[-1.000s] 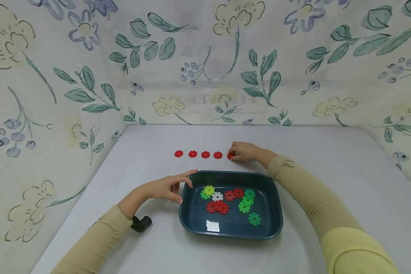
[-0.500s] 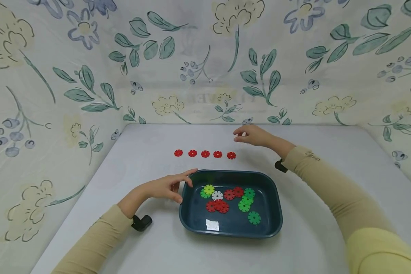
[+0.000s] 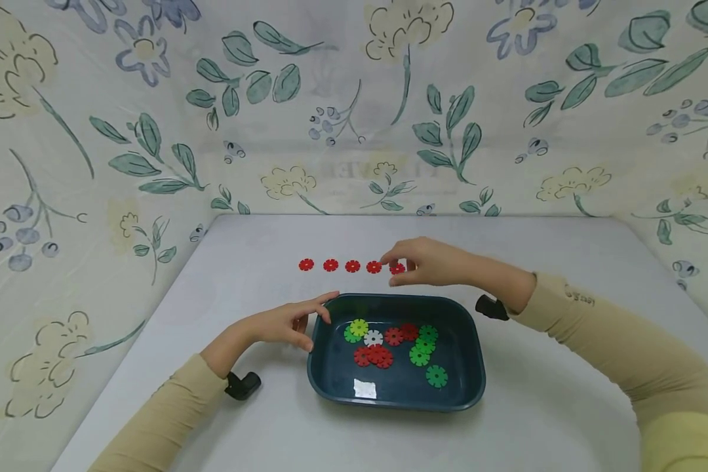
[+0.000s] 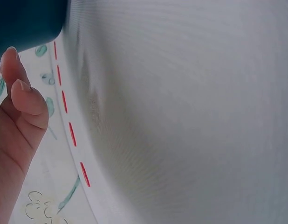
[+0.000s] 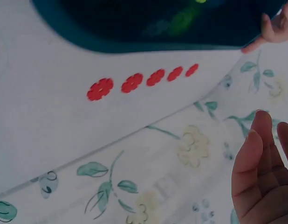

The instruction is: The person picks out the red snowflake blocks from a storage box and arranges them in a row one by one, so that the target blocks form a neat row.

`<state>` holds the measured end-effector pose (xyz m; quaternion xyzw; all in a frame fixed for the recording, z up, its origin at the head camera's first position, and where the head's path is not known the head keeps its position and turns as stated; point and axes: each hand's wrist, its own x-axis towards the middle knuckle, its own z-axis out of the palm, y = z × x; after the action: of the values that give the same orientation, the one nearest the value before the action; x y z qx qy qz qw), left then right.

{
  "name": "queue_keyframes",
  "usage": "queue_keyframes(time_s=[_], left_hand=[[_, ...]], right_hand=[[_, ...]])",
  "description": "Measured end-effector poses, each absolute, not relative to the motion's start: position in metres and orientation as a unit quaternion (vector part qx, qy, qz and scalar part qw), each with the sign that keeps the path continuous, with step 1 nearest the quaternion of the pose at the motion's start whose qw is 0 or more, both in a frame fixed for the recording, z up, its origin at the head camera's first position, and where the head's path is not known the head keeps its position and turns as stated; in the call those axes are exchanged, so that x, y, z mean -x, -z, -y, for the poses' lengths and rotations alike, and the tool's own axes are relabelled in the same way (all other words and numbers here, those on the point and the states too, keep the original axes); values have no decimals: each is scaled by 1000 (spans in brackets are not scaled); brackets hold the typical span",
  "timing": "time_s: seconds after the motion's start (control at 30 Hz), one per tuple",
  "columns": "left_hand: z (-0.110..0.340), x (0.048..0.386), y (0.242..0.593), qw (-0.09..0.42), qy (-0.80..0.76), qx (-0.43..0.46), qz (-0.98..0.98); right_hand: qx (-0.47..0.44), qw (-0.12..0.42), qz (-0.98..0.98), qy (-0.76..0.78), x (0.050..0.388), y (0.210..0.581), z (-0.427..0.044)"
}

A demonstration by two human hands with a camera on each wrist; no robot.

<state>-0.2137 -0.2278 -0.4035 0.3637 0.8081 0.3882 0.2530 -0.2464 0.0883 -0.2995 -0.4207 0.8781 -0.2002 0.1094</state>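
My left hand (image 3: 283,322) rests at the left end of a dark blue plastic tray (image 3: 395,398), a finger on its rim and the thumb against its side. In the left wrist view, the other fingers (image 4: 30,102) hang loosely bent beside the tray. My right hand (image 3: 433,262) hovers over the right end of a row of several red notched plastic discs (image 3: 353,266). It partly covers the rightmost red disc (image 3: 396,268). The right wrist view shows that hand (image 5: 267,182) holding nothing, apart from the discs, which lie flat on the table.
Inside the tray lie green discs (image 3: 437,376), red discs (image 3: 362,356), a white disc (image 3: 373,337) and a yellow-green disc (image 3: 359,327), some overlapping. A white table (image 3: 259,249) ends against a flower-printed cloth (image 3: 354,157) at the back.
My right hand let go of the rightmost red disc, rose back away from it, then came forward and down over the row's right end. The left hand and tray stayed put.
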Motion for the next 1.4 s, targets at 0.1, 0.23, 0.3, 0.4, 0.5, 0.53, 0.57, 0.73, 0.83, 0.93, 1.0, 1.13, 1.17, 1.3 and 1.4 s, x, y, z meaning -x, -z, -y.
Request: queue_keyframes(time_s=[0.1,0.23,0.3,0.4,0.5,0.53,0.57,0.73,0.83,0.93,1.0,1.13,1.17,1.3,1.4], left_hand=[[228,214,403,256,-391,-366,-805],[228,213,402,256,-392,-369,-803],[228,213,402,254,-389,-370,-805],[228,213,402,253,-386,-372,-805],[228,214,402,253,-386,-375,-804],[228,214,403,253,-387,-376,-803],[228,214,403,252,-387,-377,-803],[228,213,404,251,-391,-379,-800],[228,213,404,251,-389,-378,-802],[228,212,403,251,-387,-377,-803],[228,212,402,252,-388,-378,-802],[228,213,402,251,-389,-378,-801],[229,213,402,251,-389,-378,-802],[229,213,403,248,-388,-379,-803],[229,213,403,247,-388,-379,-803]], right_hand=[[441,128,-867,193,232,304,-81],[461,162,-855,173,217,312,-69],[468,176,-850,162,212,317,-62],[475,194,-846,149,207,326,-53],[478,210,-842,137,205,336,-44],[479,212,-841,132,205,339,-42],[481,215,-840,129,204,341,-40],[483,224,-838,120,202,351,-34],[488,222,-837,109,201,356,-31],[495,220,-835,96,201,361,-29],[501,221,-831,93,202,365,-28],[515,232,-819,101,208,373,-26],[517,236,-816,103,209,375,-26],[516,248,-813,103,216,385,-25],[515,255,-812,101,219,391,-24]])
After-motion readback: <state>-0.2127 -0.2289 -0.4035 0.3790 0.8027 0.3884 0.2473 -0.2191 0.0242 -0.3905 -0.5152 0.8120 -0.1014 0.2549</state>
